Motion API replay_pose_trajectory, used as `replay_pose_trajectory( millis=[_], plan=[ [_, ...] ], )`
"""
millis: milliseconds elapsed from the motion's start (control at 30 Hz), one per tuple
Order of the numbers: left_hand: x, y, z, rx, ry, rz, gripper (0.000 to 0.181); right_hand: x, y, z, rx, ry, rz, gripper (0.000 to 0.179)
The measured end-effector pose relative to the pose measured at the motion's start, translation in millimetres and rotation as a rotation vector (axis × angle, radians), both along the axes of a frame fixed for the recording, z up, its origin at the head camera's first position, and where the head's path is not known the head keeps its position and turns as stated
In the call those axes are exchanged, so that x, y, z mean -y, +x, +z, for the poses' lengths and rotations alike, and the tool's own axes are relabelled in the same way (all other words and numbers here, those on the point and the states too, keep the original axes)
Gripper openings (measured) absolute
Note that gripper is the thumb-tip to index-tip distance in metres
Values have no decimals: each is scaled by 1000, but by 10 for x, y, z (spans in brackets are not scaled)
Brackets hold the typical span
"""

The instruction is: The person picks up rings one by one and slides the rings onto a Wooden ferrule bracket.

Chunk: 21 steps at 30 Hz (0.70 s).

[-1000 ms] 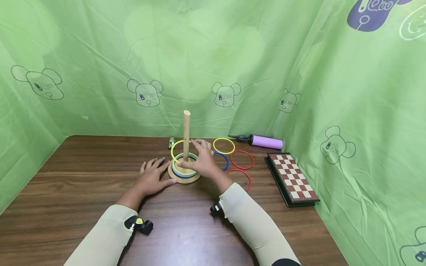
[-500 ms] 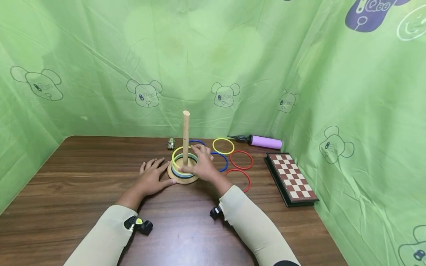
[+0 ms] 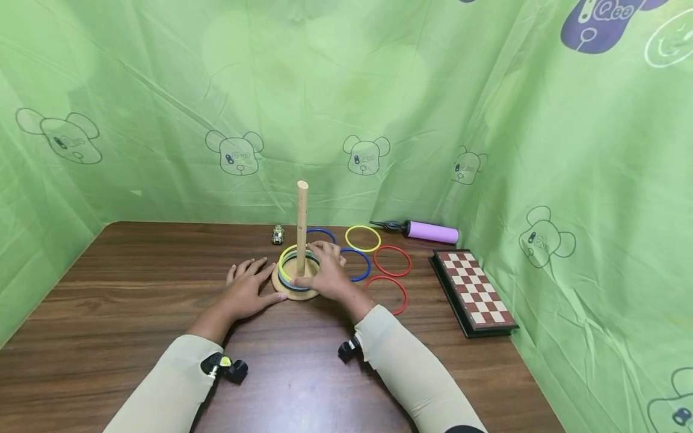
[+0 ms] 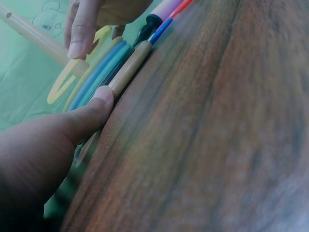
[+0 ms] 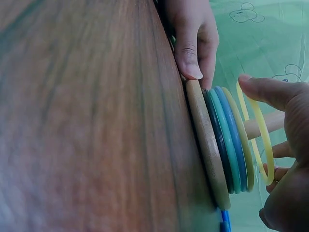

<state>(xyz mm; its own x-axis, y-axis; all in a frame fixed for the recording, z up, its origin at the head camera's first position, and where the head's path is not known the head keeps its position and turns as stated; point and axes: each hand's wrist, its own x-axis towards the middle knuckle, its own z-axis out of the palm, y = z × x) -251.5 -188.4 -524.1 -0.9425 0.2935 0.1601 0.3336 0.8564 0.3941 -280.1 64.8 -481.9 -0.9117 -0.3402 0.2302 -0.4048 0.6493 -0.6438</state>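
A wooden post (image 3: 302,225) stands upright on a round base (image 5: 208,145) on the table. Several rings lie stacked around its foot, among them a teal ring (image 5: 227,140) and a blue ring (image 5: 235,135). Just above this stack, my right hand (image 3: 327,273) pinches a yellow ring (image 5: 263,126) between thumb and fingers; the ring encircles the post, slightly tilted and apart from the stack. My left hand (image 3: 246,291) lies with fingers spread at the base's left side, its thumb (image 4: 102,95) touching the base's edge.
Right of the post lie another yellow ring (image 3: 364,227), two blue rings (image 3: 370,264) and two red rings (image 3: 410,261). Behind them is a purple hand pump (image 3: 433,232). A checkered board (image 3: 476,285) sits at the right edge, and a toy car (image 3: 278,234) at the back.
My right hand has lowered the yellow ring along the post toward the stack. The left hand has stayed in place at the base.
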Motion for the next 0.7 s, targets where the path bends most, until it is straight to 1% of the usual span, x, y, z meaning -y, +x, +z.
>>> replay_pose_trajectory(
  millis=[500, 700],
  plan=[
    [6, 3, -7, 18, -11, 0, 97, -24, 2, -12, 4, 53, 29, 104],
    [8, 1, -23, 11, -8, 3, 98, -26, -3, -29, 9, 50, 31, 104]
  ],
)
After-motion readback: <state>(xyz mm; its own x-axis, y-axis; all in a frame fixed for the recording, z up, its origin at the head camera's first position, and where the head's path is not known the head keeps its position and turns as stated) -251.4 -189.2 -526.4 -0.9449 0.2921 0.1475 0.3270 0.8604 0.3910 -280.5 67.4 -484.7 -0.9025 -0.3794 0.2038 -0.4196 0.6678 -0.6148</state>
